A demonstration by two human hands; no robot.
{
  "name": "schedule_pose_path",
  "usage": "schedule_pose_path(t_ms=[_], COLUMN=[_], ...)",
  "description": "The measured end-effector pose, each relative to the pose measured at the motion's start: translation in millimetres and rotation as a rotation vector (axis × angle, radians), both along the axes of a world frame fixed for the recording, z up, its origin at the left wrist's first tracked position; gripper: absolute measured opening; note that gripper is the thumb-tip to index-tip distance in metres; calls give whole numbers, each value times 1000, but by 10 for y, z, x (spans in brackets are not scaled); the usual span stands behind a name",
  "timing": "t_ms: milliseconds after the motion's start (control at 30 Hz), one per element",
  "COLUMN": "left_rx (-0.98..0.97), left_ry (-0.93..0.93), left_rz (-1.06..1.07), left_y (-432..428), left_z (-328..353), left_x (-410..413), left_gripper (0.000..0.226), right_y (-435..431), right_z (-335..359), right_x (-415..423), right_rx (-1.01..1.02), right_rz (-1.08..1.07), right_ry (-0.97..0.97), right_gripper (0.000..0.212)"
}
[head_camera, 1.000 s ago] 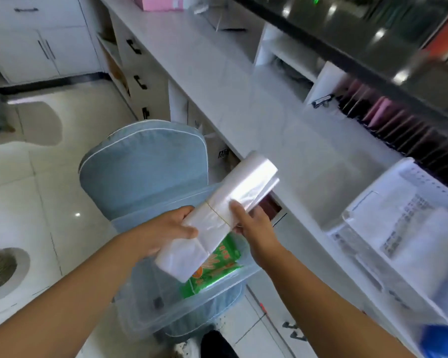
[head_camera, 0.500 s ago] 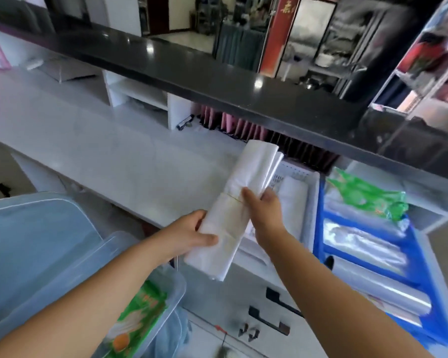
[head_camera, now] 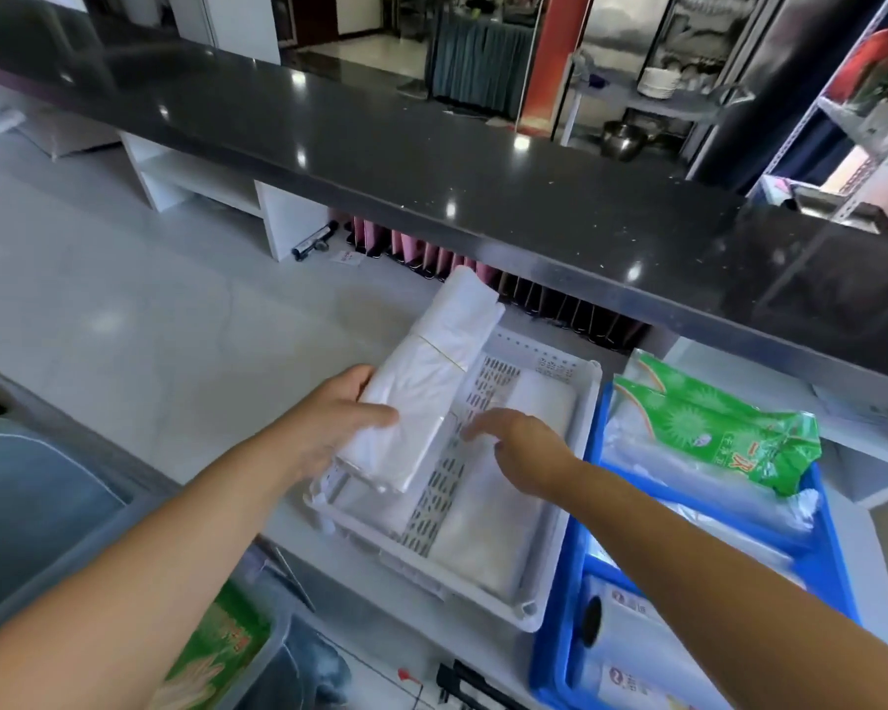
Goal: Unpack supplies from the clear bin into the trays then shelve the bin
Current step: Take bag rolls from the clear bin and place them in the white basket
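Note:
My left hand (head_camera: pixel 337 417) grips a banded bundle of white plastic bags (head_camera: pixel 426 381) and holds it over the left side of the white slotted tray (head_camera: pixel 554 545). My right hand (head_camera: pixel 521 445) hovers open over the tray's middle, just off the bundle, above another flat pack of bags (head_camera: pixel 493 535) lying in the tray. The clear bin (head_camera: pixel 273 638) sits low at the bottom left with a green packet (head_camera: pixel 216 653) inside it. A blue tray (head_camera: pixel 560 632) stands right of the white one.
The blue tray holds green packets (head_camera: pixel 713 422), clear bag rolls (head_camera: pixel 708 484) and a labelled roll (head_camera: pixel 631 643). Both trays rest on a white counter (head_camera: pixel 124 325) under a black raised countertop (head_camera: pixel 431 161). A blue-grey chair (head_camera: pixel 27 509) is at the left.
The view has swung from the bin to the trays. The bundle has been carried right and lowered over the white tray. My right hand has let go of it.

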State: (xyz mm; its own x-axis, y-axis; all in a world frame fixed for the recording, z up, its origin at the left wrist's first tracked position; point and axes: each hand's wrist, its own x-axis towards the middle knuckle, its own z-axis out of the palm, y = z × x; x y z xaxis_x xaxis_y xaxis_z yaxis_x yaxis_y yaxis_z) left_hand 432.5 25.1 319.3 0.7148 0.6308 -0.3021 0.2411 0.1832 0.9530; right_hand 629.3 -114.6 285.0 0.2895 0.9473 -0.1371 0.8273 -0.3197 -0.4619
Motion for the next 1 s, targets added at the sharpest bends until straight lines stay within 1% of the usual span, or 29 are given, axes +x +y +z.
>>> schedule_pose_path(t_ms=[33,67,133,167,233,367,433,500,633,733,767,833,900,1000], left_rx=[13,21,31,37,43,26,17,15,35,97,133,239,346,612], left_ry=[7,12,22,32,53,72,69,74,104,161,209,364,485,592], left_rz=[14,30,47,52,50,40,26,-3,-92,-163,-199,-307,-387,-421], left_y=[37,64,91,107,119,125,103,62,-88,-260,-314,-404,-461,-481], left_z=[7,14,39,42,46,36,27,-14,-125,-245,-287,-357,-377,-345], left_x=[15,24,24,28,21,25,33,37,121,278,328,405,438,452], left_gripper=[27,28,32,35,42,45,48,49,39,30,26,17,15,14], right_y=[1,24,71,98,108,142,156,111,-104,-258,-293,-335,-347,-346], right_z=[-46,-72,-95,-106,-106,-93,-33,25,146,198,208,213,204,165], right_x=[54,92,143,182,243,297,276,262,314,363,360,332,300,272], right_rx=[-32,-53,-92,-99,-99,-70,-63,7,220,264,267,268,254,247], right_rz=[143,279,499,569,626,658,660,647,537,467,440,389,353,314], right_ry=[-94,-171,-333,-400,-497,-571,-574,-625,-645,-691,-711,-730,-744,-745], right_gripper=[58,61,57,54,49,43,35,26,16,20,21,24,25,26])
